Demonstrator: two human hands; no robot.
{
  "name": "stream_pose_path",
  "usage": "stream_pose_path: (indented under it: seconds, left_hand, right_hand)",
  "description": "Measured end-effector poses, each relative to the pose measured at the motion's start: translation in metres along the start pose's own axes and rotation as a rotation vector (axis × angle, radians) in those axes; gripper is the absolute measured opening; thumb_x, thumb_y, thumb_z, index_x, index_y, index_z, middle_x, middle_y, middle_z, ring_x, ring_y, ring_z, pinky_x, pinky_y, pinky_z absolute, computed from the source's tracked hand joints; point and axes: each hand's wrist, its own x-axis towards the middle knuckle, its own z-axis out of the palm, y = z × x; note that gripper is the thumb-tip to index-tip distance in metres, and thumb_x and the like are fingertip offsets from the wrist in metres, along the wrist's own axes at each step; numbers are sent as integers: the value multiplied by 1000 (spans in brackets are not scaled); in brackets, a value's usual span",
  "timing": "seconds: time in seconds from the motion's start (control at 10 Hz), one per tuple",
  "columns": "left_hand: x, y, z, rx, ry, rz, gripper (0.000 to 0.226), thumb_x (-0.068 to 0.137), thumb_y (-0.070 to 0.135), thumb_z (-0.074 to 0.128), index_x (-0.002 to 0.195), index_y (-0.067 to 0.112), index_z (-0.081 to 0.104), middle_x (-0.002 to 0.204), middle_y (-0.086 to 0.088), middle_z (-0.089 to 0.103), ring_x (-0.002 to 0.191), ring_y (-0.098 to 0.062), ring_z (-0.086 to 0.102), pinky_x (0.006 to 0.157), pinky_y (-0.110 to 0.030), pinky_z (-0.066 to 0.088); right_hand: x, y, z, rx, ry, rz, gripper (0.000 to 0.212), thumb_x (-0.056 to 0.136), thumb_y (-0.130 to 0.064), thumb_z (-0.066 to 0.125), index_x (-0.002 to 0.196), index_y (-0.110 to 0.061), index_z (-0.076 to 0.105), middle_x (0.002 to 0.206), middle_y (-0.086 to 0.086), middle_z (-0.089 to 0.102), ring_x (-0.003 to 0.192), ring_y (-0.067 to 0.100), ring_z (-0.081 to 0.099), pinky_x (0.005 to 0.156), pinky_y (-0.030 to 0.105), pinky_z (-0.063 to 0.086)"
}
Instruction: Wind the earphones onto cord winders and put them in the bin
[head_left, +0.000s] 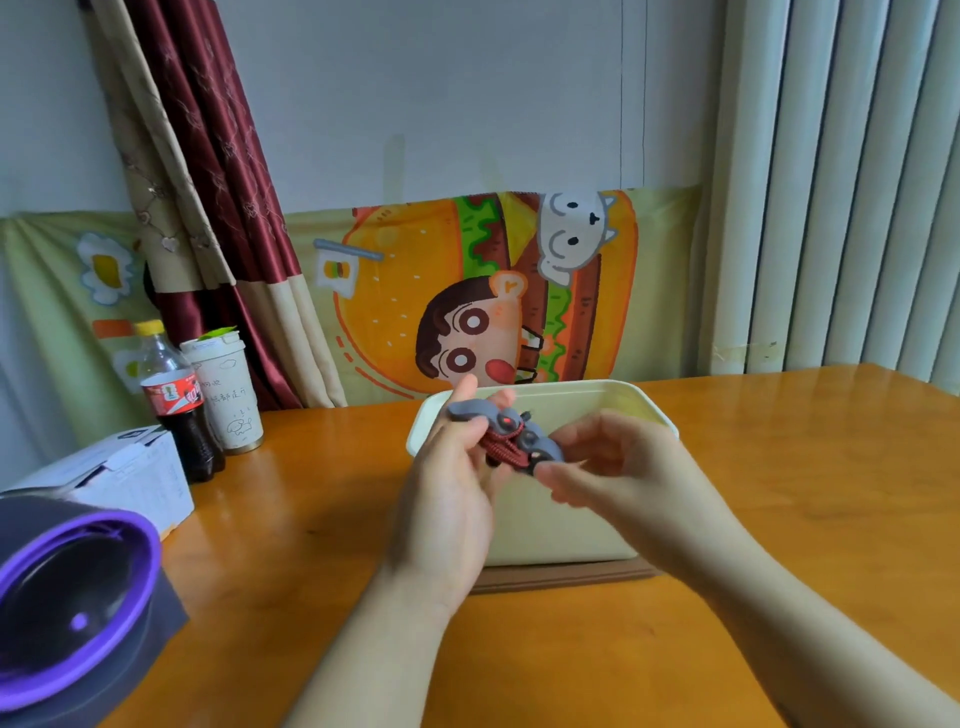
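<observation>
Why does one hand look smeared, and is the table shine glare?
Head view: the right hand is motion-blurred before the cream plastic bin; the left hand, gripping the grey cord winder, is sharper; soft glare streaks the glossy orange wooden table.

Counted on one table (779, 467): one bin (571, 525), one cola bottle (176, 400), one paper cup (228, 395), one white box (130, 473), one cord winder (548, 446), one set of earphones (500, 448), two hands: left hand (447, 483), right hand (618, 462).
</observation>
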Motion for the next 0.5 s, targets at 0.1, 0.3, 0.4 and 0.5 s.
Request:
stream_pose_path:
  seconds: [0.1,0.3,0.4,0.5]
  left_hand:
    - [1,-3,-15,691,28,79,34,103,31,42,136,36,48,139,16,50,126,2,45,105,-18,32]
    - [0,-10,-25,1364,-3,155,31,99,32,49,129,31,58,134,16,54,128,-6,42,110,-29,33]
    - [-1,-12,-27,1397,35,221,31,99,32,48,129,32,58,135,17,54,126,-6,43,108,-28,31]
    - [1,-10,-27,1376,26,203,31,99,27,50,128,29,61,133,13,57,125,-9,46,110,-32,34]
  right_hand:
    - [21,11,-8,-200,125,-24,16,75,-27,78,79,-20,65,77,-7,72,70,9,68,69,30,56]
    - [61,35,-6,-758,202,38,30,79,-53,67,89,-25,67,85,-6,68,80,18,61,75,37,53]
    - [72,33,2,-844,64,100,32,87,-59,52,90,-29,62,81,-7,65,72,13,58,62,29,50]
    - [78,28,0,-912,-78,120,28,95,-50,40,97,-32,62,91,-5,67,77,17,59,57,29,46]
